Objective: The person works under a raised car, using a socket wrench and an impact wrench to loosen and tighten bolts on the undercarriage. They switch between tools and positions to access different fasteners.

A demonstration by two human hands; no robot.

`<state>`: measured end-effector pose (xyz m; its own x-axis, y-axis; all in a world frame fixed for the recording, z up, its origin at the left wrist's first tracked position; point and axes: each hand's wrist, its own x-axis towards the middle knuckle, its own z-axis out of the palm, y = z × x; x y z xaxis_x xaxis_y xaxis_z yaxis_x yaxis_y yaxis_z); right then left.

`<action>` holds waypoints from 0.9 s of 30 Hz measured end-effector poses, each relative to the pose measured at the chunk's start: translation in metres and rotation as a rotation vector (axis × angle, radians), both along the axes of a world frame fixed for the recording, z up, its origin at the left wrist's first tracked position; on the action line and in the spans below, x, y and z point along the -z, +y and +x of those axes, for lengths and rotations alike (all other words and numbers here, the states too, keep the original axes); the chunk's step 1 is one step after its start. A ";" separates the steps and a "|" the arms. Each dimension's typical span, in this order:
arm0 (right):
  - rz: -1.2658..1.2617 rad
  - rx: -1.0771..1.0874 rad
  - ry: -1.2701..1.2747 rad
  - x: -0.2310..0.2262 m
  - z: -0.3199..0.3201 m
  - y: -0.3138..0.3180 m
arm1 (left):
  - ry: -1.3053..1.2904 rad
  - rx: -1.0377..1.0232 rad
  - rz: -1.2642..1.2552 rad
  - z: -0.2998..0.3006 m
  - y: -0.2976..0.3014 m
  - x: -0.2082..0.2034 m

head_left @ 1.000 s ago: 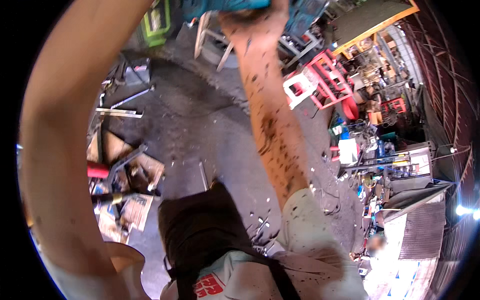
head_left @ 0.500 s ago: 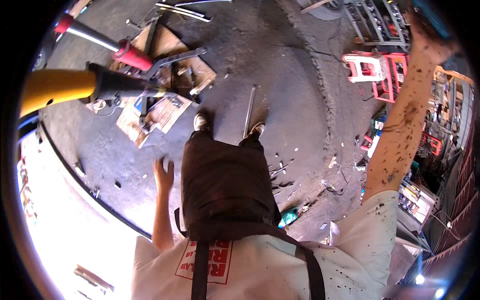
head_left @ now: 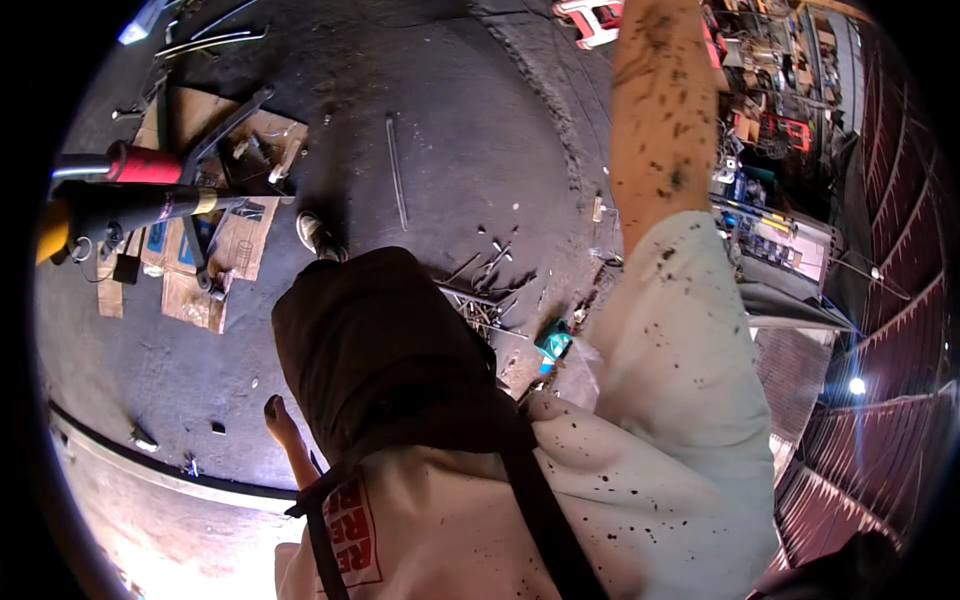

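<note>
My left hand (head_left: 281, 420) hangs low beside the dark apron (head_left: 370, 340), with dark smudged fingertips. Its fingers look loosely stretched, and I see nothing held in it. My right forearm (head_left: 662, 120), spotted with dark grime, reaches up past the top edge of the view, so the hand and anything it touches are out of sight. To the left, flattened cardboard (head_left: 245, 245) lies on the floor with metal arms and small parts on it. Over it stretch a red-gripped metal bar (head_left: 145, 163) and a black bar (head_left: 150, 208) with a yellow end.
A long metal rod (head_left: 396, 172) lies on the dark floor ahead. Loose metal pieces (head_left: 485, 300) are scattered right of the apron, near a green container (head_left: 553, 340). A red-and-white stool (head_left: 592, 22) stands far off. Cluttered shelving (head_left: 790, 70) and a corrugated wall (head_left: 900, 300) line the right.
My view and body have turned toward the right, so the floor items sit further left. My right hand, earlier at a blue thing at the upper right, has gone out of view.
</note>
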<state>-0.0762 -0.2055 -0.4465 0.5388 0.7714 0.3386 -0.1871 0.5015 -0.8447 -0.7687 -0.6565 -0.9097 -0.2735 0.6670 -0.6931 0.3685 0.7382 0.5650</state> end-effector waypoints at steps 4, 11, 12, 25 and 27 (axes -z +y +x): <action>-0.035 0.014 0.103 0.038 -0.006 -0.051 | -0.040 -0.055 -0.002 -0.012 -0.033 0.003; -0.117 0.043 0.300 0.114 -0.013 -0.143 | 0.033 -0.176 -0.105 -0.063 -0.155 -0.036; -0.116 0.035 0.329 0.128 -0.018 -0.149 | 0.037 -0.160 -0.152 -0.073 -0.171 -0.039; -0.460 -0.053 0.587 0.324 -0.080 -0.222 | 0.287 -0.275 -0.216 -0.082 -0.313 -0.165; -0.472 -0.233 0.715 0.379 -0.068 -0.242 | 0.307 -0.354 -0.225 -0.066 -0.316 -0.188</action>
<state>-0.1444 -0.4472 -0.8256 0.3120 0.8619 -0.3998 -0.8029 0.0142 -0.5959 -0.8344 -0.9722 -0.7222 -0.6689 0.3403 -0.6609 0.1978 0.9385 0.2830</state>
